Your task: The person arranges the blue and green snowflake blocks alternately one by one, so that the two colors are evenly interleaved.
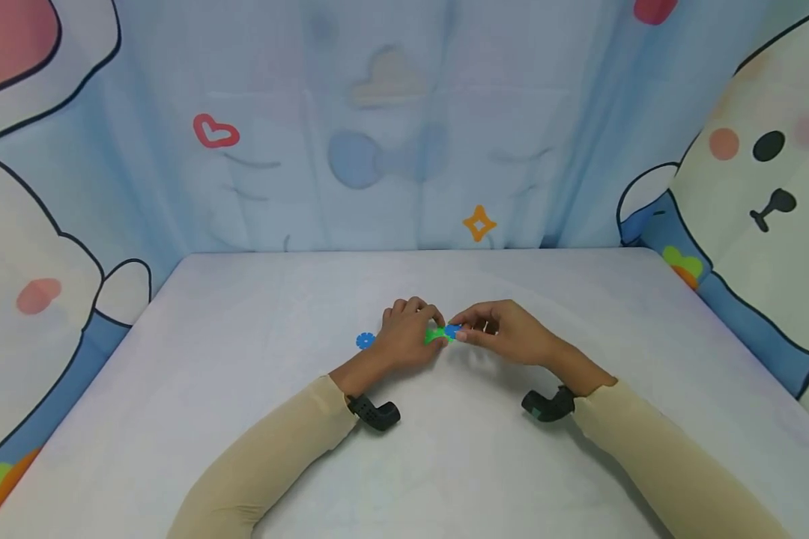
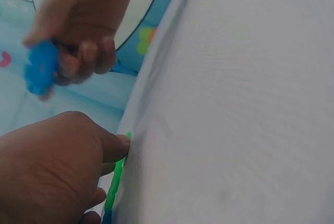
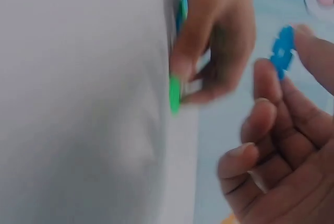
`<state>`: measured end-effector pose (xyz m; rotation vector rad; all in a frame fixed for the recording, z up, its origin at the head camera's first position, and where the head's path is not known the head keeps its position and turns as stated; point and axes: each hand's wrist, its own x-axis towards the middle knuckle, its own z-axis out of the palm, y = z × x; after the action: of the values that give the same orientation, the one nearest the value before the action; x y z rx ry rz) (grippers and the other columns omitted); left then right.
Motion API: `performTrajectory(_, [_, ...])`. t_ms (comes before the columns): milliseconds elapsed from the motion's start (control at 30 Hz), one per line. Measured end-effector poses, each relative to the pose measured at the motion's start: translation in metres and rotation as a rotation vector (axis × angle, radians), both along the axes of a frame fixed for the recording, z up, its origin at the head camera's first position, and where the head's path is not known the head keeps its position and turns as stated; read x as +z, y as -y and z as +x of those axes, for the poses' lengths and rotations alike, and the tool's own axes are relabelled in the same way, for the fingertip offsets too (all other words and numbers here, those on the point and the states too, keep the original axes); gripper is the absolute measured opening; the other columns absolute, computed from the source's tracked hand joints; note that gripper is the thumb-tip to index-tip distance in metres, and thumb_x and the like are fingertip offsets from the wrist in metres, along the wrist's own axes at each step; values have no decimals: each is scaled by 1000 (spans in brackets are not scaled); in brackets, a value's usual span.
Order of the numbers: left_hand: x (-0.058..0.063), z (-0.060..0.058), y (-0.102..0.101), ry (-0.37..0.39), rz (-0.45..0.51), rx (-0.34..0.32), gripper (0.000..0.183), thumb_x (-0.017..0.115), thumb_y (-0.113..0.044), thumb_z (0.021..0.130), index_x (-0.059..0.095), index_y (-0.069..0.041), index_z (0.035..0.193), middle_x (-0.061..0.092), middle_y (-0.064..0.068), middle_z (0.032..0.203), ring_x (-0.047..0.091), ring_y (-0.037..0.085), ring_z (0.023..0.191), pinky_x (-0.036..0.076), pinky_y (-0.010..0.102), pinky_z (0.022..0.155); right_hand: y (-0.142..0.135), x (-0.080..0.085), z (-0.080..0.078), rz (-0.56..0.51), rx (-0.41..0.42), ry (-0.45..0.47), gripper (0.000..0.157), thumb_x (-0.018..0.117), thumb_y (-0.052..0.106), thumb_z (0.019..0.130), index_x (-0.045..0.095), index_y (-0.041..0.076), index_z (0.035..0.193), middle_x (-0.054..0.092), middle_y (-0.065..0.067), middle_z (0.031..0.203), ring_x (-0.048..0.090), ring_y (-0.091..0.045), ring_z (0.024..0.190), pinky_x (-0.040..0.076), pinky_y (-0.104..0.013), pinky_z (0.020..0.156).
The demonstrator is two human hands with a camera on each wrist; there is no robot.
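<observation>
A blue notched plastic disc (image 1: 452, 331) is pinched between the thumb and fingers of my right hand (image 1: 508, 334); the right wrist view shows the same blue disc (image 3: 283, 51) nearly edge-on, above the table. My left hand (image 1: 406, 335) grips a green notched disc (image 1: 435, 335) low at the tabletop, its thumb at the near edge. In the left wrist view a green strip of pieces (image 2: 116, 182) runs under that hand. Left of the hand shows a second blue disc (image 1: 365, 340); whether it joins the green pieces is hidden by the hand. In the wrist views the held blue disc is apart from the green.
A white-covered table (image 1: 404, 464) lies under both hands. Behind it hangs a light blue curtain (image 1: 276, 202) with cartoon prints. Each wrist wears a black camera band (image 1: 376, 413), and both arms have beige sleeves (image 1: 270, 457).
</observation>
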<state>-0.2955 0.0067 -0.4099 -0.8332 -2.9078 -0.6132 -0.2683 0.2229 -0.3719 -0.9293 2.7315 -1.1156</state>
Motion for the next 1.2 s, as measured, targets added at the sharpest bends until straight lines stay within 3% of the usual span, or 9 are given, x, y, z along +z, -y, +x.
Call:
performTrajectory(200, [1, -2, -1, 2, -31, 14, 30, 62, -44, 94, 63, -27, 118, 52, 2, 135, 44, 27, 123, 36, 45, 100, -14, -9, -27, 80, -65, 28, 27, 66, 33, 95, 72, 15, 114, 69, 0, 85, 53, -12, 66, 42, -24, 55])
performTrajectory(567, [1, -2, -2, 5, -46, 31, 29, 62, -44, 94, 63, -28, 118, 51, 1, 136, 43, 27, 124, 36, 44, 101, -17, -28, -36, 117, -249, -9, 34, 70, 36, 91, 73, 9, 112, 69, -3, 88, 58, -13, 70, 47, -25, 60])
performTrajectory(1200, [2, -2, 1, -5, -50, 24, 29, 62, -44, 94, 63, -28, 119, 52, 1, 136, 44, 26, 123, 36, 43, 100, -13, -35, -38, 169, -170, -30, 34, 74, 31, 88, 74, 6, 111, 67, 4, 79, 55, -10, 67, 46, -23, 59])
